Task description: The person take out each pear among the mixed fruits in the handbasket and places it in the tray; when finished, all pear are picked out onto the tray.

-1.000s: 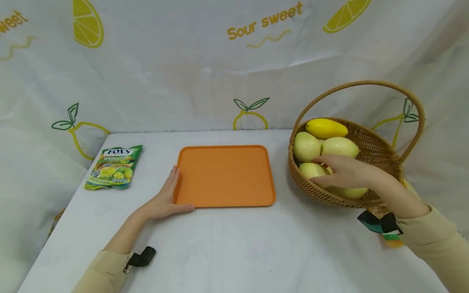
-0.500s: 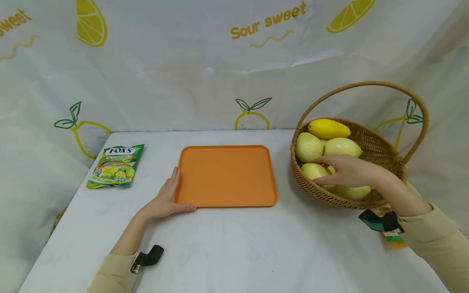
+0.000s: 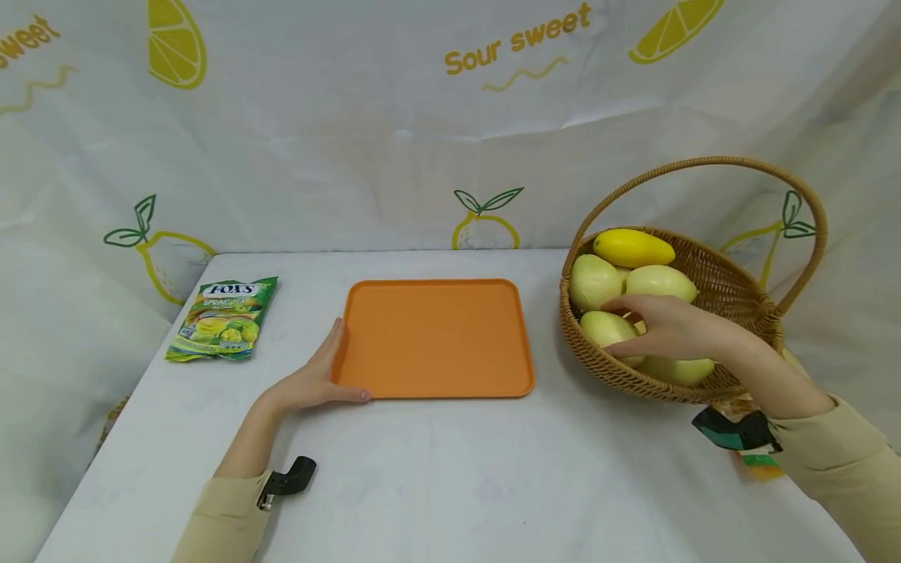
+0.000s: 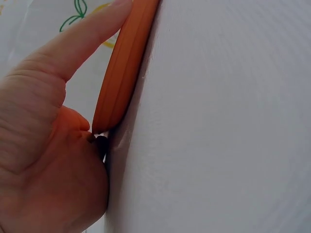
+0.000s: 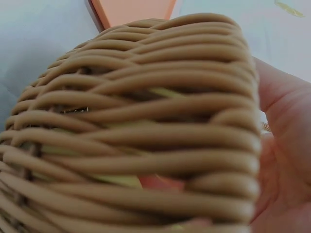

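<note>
In the head view my left hand [image 3: 310, 379] touches the orange tray [image 3: 432, 340], fingers straight along its left edge and thumb at the front left corner. The left wrist view shows the thumb against the tray's outer wall [image 4: 121, 73]. My right hand [image 3: 669, 324] reaches into a wicker basket [image 3: 732, 289] at the right, thumb and fingers curled round a pale green fruit [image 3: 600, 328]. The fingertips are partly hidden among the fruit. In the right wrist view, the woven basket wall [image 5: 146, 121] covers most of the grip.
More pale green fruits [image 3: 658, 281] and a long yellow fruit [image 3: 633, 248] lie in the basket, under its tall arched handle [image 3: 711, 160]. A green FOX'S candy bag [image 3: 224, 319] lies at the left. Another packet [image 3: 760, 465] shows partly below the right wrist.
My left forearm has swung slightly right, its hand staying at the tray's corner. The right hand keeps its place in the basket. The whole head view has shifted a little.
</note>
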Demonstrator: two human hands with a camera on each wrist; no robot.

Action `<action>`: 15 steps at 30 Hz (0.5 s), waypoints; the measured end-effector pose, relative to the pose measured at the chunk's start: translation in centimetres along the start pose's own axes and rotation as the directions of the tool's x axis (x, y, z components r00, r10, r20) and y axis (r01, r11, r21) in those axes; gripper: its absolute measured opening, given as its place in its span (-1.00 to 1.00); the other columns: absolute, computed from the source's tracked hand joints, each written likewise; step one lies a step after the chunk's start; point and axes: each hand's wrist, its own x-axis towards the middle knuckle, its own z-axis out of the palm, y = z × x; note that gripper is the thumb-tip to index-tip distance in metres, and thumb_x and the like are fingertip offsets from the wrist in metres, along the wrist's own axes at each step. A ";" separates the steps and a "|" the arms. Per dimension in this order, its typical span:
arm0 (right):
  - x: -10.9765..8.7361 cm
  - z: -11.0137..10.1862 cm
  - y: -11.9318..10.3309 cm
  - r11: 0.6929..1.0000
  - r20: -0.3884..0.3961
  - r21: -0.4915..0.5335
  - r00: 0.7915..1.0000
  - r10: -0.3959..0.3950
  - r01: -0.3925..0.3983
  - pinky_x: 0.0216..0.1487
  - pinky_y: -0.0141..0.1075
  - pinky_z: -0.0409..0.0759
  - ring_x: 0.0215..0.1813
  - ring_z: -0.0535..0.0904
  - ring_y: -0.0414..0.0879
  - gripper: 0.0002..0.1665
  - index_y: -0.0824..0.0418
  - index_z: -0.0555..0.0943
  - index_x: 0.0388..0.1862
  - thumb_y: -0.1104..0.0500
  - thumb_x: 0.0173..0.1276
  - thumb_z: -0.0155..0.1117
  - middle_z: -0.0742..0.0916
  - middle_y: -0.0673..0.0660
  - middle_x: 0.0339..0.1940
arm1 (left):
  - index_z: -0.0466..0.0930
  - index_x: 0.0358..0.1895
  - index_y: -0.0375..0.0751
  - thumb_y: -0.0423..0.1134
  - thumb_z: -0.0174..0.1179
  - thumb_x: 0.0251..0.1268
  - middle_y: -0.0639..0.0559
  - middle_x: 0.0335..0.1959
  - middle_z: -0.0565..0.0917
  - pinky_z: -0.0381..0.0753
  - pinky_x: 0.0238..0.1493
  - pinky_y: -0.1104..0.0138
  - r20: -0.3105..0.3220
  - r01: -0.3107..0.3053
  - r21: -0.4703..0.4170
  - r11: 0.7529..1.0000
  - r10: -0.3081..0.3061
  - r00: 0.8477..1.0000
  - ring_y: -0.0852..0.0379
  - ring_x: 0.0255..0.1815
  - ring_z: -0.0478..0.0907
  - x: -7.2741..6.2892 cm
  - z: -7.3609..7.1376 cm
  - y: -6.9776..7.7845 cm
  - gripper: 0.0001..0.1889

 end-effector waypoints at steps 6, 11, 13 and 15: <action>-0.3 -0.1 0.2 0.996 -0.016 0.045 0.997 0.074 -0.073 0.04 -0.01 0.50 0.10 0.52 0.09 -0.10 0.41 0.46 0.28 -0.19 0.18 0.44 0.59 0.26 0.15 | -0.57 0.53 -0.18 0.03 0.49 0.00 -0.11 0.57 -0.48 -0.30 0.46 -0.14 0.004 0.005 -0.025 1.000 -0.005 1.000 -0.09 0.56 -0.48 0.1 0.0 -0.1 0.38; -0.5 -0.1 0.3 0.992 -0.042 0.093 0.995 0.090 -0.086 0.10 0.07 0.46 0.18 0.47 0.16 -0.07 0.37 0.42 0.30 -0.18 0.15 0.47 0.55 0.28 0.20 | -0.56 0.54 -0.19 0.04 0.50 -0.01 -0.11 0.57 -0.47 -0.30 0.46 -0.13 -0.008 -0.001 -0.022 1.000 0.001 1.000 -0.09 0.56 -0.48 0.0 0.1 -0.1 0.38; -0.6 -0.1 0.3 0.992 -0.054 0.103 0.995 0.084 -0.078 0.11 0.09 0.46 0.19 0.46 0.16 -0.08 0.35 0.40 0.31 -0.17 0.15 0.48 0.54 0.28 0.20 | -0.56 0.54 -0.20 0.04 0.50 -0.01 -0.12 0.57 -0.46 -0.30 0.46 -0.13 -0.012 -0.003 -0.021 1.000 0.003 1.000 -0.09 0.56 -0.47 0.0 0.1 -0.1 0.38; -0.7 0.1 0.3 0.991 -0.061 0.111 0.995 0.085 -0.078 0.11 0.10 0.45 0.21 0.44 0.17 -0.08 0.32 0.39 0.32 -0.16 0.15 0.48 0.54 0.28 0.21 | -0.55 0.54 -0.19 0.05 0.50 -0.01 -0.11 0.57 -0.45 -0.29 0.46 -0.13 -0.016 -0.002 -0.020 1.000 0.002 1.000 -0.09 0.56 -0.47 0.0 0.2 -0.1 0.38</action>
